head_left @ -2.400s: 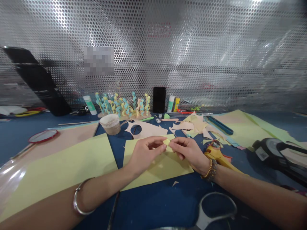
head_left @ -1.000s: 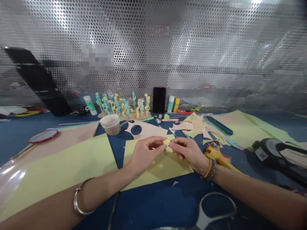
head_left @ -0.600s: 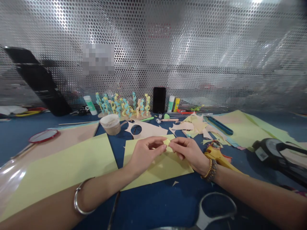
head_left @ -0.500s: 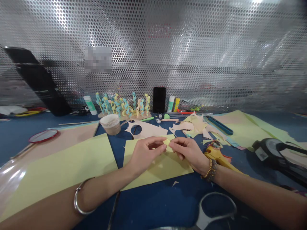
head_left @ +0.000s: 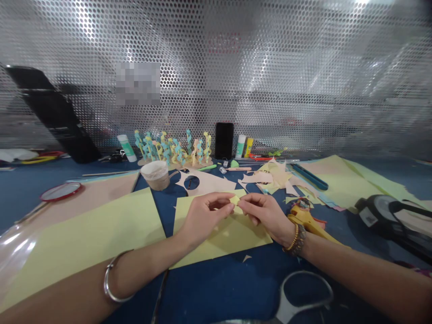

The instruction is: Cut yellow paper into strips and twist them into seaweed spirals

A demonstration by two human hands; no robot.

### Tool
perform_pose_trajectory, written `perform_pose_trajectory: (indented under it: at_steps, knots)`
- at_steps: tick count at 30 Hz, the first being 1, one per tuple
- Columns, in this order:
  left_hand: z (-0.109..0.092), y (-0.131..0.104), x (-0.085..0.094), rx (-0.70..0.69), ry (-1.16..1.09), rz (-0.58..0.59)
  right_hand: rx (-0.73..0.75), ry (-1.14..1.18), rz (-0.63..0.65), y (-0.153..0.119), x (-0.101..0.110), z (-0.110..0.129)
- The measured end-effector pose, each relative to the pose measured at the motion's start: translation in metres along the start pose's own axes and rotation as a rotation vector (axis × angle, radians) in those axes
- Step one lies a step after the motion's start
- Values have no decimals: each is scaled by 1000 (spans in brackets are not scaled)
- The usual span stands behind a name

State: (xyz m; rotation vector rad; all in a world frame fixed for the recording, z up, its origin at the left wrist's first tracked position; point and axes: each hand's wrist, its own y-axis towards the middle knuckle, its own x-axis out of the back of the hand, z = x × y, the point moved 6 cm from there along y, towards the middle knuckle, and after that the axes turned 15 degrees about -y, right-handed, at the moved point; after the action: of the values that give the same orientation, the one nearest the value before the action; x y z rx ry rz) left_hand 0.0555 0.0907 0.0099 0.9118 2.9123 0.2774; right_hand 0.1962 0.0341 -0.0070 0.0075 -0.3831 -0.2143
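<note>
Between the thumbs and forefingers of both hands is a small piece of yellow paper (head_left: 235, 199), partly covered by the fingertips. My left hand (head_left: 209, 216) pinches its left side, and my right hand (head_left: 261, 210) pinches its right side. Both hands are just over a yellow paper sheet (head_left: 202, 252) that lies flat on the blue table. Pale paper scraps (head_left: 216, 181) lie just beyond the hands. Close to my right wrist rests a yellow-handled tool (head_left: 308, 222).
Behind stand curled paper decorations (head_left: 175, 150), a dark phone (head_left: 224, 140) and glue sticks (head_left: 240, 146). A paper-lined cup (head_left: 155, 176) sits left of centre. Scissors (head_left: 286, 308) lie at the front, a black device (head_left: 381, 218) at right. A perforated metal panel (head_left: 283, 67) closes the back.
</note>
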Motion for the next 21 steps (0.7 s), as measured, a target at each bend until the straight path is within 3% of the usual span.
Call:
perform_pose_trajectory:
  at_steps: [21]
  knots:
    - [1,0,0,8,-45,0,-33,-13,-16,0,1,0]
